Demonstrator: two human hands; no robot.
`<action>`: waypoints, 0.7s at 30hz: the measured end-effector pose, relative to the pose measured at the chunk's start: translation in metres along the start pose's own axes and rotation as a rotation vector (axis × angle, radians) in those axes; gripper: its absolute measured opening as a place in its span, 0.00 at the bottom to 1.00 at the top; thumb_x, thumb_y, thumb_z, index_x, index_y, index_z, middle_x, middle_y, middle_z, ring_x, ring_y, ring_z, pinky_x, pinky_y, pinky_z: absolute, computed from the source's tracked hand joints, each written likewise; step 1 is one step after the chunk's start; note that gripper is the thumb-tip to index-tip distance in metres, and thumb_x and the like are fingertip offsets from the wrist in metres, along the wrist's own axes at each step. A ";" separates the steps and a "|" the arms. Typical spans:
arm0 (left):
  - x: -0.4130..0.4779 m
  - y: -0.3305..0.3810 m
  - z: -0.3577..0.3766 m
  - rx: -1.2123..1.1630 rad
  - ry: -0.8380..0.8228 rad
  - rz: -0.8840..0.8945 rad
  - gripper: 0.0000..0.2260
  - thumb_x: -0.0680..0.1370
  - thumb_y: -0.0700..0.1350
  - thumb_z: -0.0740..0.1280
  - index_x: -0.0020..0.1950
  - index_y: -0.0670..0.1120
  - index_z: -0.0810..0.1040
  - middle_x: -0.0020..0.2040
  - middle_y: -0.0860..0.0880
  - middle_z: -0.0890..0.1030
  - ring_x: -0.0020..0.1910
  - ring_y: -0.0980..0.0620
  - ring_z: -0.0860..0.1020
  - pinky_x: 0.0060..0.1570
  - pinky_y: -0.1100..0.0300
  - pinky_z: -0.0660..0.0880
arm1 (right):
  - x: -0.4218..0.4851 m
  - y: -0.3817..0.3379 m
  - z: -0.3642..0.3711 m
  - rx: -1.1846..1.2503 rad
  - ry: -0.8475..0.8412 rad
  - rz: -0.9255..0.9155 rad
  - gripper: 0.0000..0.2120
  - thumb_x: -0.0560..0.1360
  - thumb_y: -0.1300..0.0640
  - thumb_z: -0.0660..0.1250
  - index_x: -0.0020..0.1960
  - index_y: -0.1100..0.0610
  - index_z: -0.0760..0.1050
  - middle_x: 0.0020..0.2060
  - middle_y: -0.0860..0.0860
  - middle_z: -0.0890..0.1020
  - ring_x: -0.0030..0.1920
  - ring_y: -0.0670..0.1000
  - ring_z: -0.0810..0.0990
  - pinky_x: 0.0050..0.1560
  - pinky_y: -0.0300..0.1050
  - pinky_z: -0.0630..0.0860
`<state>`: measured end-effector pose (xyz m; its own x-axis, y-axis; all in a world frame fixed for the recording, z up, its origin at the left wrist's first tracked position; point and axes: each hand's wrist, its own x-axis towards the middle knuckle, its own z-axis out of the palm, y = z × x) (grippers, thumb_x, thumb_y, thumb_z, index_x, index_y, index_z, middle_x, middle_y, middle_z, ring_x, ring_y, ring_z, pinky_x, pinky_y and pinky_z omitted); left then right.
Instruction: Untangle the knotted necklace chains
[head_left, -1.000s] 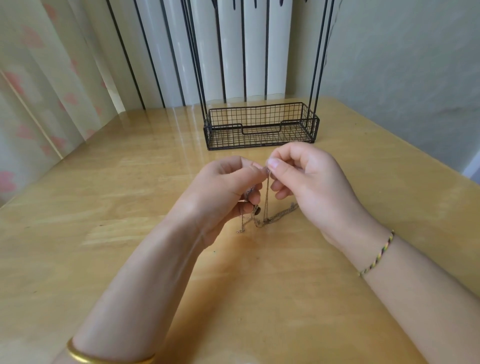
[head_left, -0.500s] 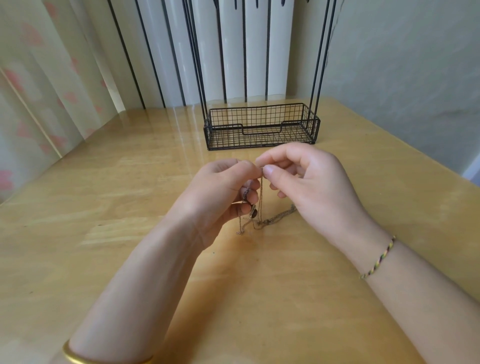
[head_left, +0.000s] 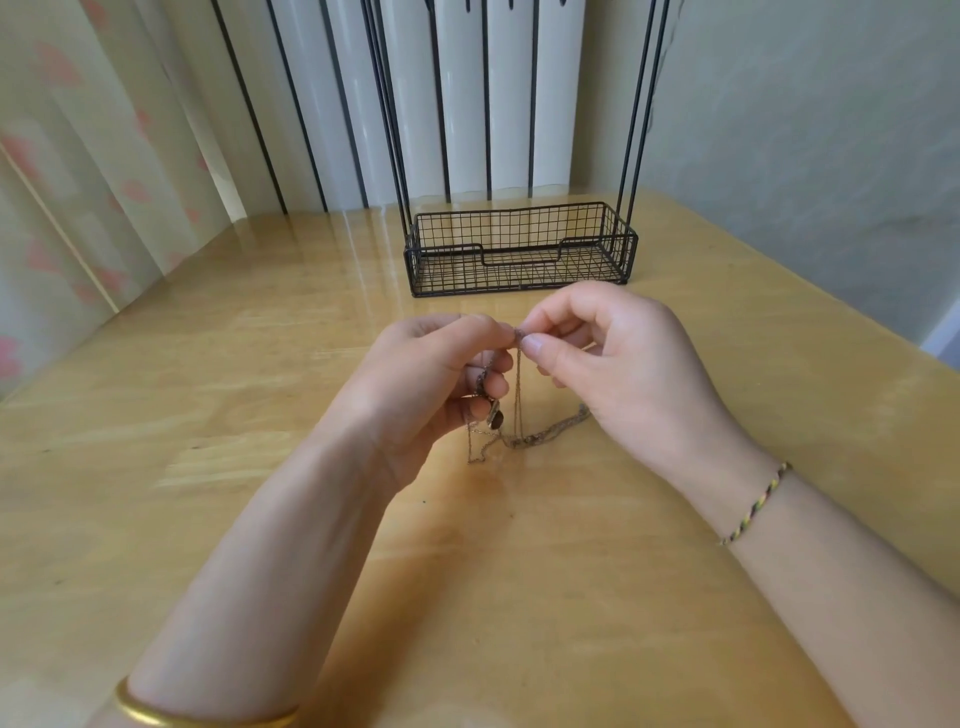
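On my feed the links of the necklace chains (head_left: 540, 439) are too fine for me to tell how they cross, the left hand (head_left: 431, 379) covers part of a dark pendant (head_left: 494, 418), the right hand (head_left: 623, 364) hides the chains' far end, and the black wire stand (head_left: 441, 248) has its rods cut off by the top edge.

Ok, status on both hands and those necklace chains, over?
Left hand and right hand both pinching the thin metal necklace chains at one raised point. Rest trails onto the glossy wooden table. Black wire basket behind, apart from hands.
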<state>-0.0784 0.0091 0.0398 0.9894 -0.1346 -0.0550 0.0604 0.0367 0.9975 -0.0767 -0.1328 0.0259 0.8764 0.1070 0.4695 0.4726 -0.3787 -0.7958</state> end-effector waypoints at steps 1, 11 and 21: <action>0.000 0.000 0.000 -0.001 0.000 0.001 0.08 0.75 0.38 0.65 0.36 0.44 0.78 0.29 0.51 0.75 0.26 0.56 0.71 0.29 0.64 0.68 | 0.000 0.000 0.000 -0.002 0.000 -0.006 0.08 0.73 0.64 0.69 0.40 0.51 0.77 0.34 0.43 0.78 0.34 0.39 0.74 0.38 0.32 0.72; 0.001 -0.002 -0.001 0.036 0.008 0.007 0.05 0.75 0.38 0.66 0.38 0.44 0.76 0.29 0.51 0.75 0.26 0.56 0.72 0.26 0.66 0.68 | -0.001 -0.001 0.001 -0.107 0.036 -0.094 0.07 0.72 0.64 0.68 0.39 0.53 0.77 0.37 0.46 0.79 0.38 0.42 0.75 0.39 0.30 0.70; -0.001 -0.002 0.000 0.079 -0.053 0.005 0.07 0.75 0.38 0.67 0.38 0.46 0.76 0.30 0.52 0.73 0.27 0.56 0.70 0.28 0.64 0.68 | -0.001 0.000 0.003 0.050 0.034 -0.048 0.08 0.75 0.65 0.63 0.41 0.55 0.73 0.35 0.46 0.76 0.39 0.52 0.77 0.40 0.46 0.76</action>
<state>-0.0794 0.0091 0.0380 0.9811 -0.1869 -0.0498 0.0429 -0.0404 0.9983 -0.0775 -0.1304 0.0247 0.8494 0.0924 0.5196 0.5188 -0.3274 -0.7897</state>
